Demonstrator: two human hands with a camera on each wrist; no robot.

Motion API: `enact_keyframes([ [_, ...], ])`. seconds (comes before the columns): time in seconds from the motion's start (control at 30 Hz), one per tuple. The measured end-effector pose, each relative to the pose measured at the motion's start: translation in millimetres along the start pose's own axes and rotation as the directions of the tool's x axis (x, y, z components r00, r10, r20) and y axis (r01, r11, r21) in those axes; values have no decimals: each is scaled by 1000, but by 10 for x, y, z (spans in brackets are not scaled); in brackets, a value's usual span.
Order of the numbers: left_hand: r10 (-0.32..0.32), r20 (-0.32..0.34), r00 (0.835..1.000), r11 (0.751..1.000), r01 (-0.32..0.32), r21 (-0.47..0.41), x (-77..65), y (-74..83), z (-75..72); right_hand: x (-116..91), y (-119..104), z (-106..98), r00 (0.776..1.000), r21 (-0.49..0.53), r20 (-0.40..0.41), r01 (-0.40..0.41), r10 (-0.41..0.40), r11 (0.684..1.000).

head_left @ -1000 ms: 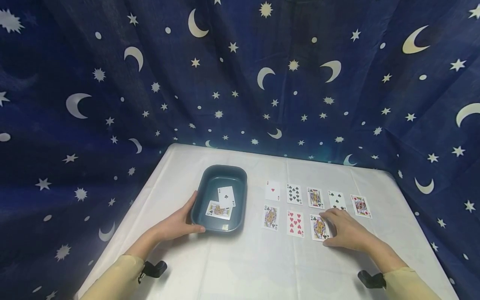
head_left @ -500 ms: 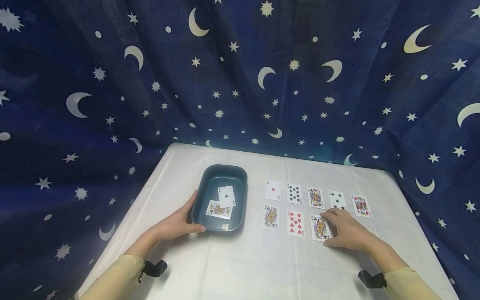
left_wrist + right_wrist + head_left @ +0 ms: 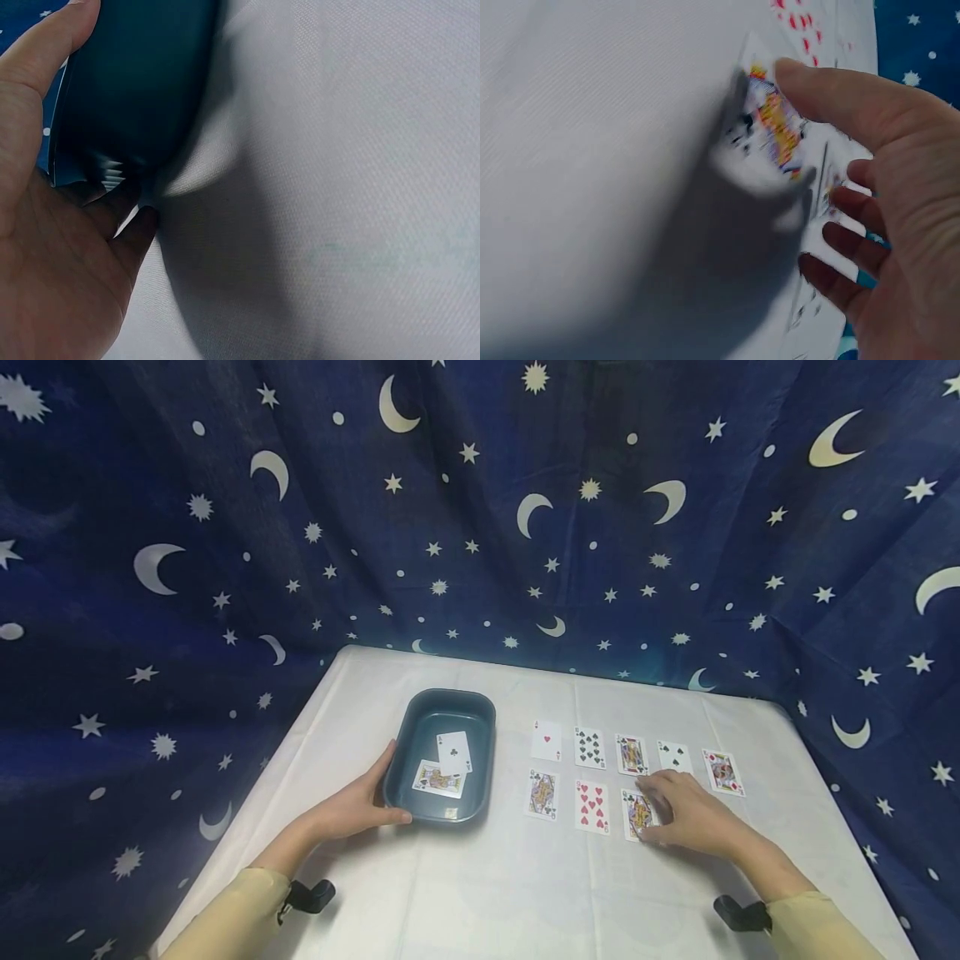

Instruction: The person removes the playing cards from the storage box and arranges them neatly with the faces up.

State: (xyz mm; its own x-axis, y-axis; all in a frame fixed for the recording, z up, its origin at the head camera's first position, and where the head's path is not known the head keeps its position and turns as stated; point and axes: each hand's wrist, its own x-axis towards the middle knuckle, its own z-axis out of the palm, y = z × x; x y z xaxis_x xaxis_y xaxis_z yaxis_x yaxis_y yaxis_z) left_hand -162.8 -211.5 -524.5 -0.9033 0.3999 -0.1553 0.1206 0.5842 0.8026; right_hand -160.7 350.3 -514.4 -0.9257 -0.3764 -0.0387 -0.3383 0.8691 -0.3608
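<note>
My left hand (image 3: 360, 802) holds the near left corner of a dark teal tray (image 3: 491, 718), thumb along the near side and fingers at the left side. In the left wrist view, the tray's wall (image 3: 150, 82) sits between thumb and fingers. Inside lie an ace of clubs (image 3: 453, 752) and a face card (image 3: 433, 781). My right hand (image 3: 693, 818) is over a clubs face card (image 3: 636, 814) in the near row, fingers spread and loosely bent. In the right wrist view, the thumb (image 3: 802, 82) overlaps that card's edge, while the other fingers stay apart from it.
Face-up cards lie in two rows, including an ace of hearts (image 3: 547, 741), a black-spotted card (image 3: 589, 748), a red hearts card (image 3: 592, 808) and a diamonds face card (image 3: 722, 772). A white cloth (image 3: 487, 893) covers the table; a star-patterned curtain (image 3: 480, 527) hangs behind.
My right hand has shifted slightly away from me, its thumb now overlapping the clubs face card more and its fingers covering more of the card behind. My left hand and the tray stay put.
</note>
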Motion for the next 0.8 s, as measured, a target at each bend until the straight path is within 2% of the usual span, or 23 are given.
enact_keyframes([
  [0.2, -2, -6, 1000, 1000, 2, -1, -3, 2, -5, 296, -315, -96, 999, 25, -32, 42, -41, 999],
  [0.43, -7, -1, 1000, 1000, 7, 15, 6, 0, 0, 825, -996, -144, 990, 57, -46, 138, -136, 989],
  [0.63, -10, -3, 1000, 1000, 10, 13, -1, 17, -3, 1323, -1532, -25, 967, 85, -46, 253, -250, 964],
  [0.7, -9, -7, 1000, 1000, 9, 9, -1, 11, -1, 1481, -1701, 45, 957, 58, -26, 291, -290, 955],
  [0.8, -5, -10, 1000, 1000, 6, 5, 3, -3, 8, 1673, -1918, 196, 934, -52, 36, 356, -354, 933],
])
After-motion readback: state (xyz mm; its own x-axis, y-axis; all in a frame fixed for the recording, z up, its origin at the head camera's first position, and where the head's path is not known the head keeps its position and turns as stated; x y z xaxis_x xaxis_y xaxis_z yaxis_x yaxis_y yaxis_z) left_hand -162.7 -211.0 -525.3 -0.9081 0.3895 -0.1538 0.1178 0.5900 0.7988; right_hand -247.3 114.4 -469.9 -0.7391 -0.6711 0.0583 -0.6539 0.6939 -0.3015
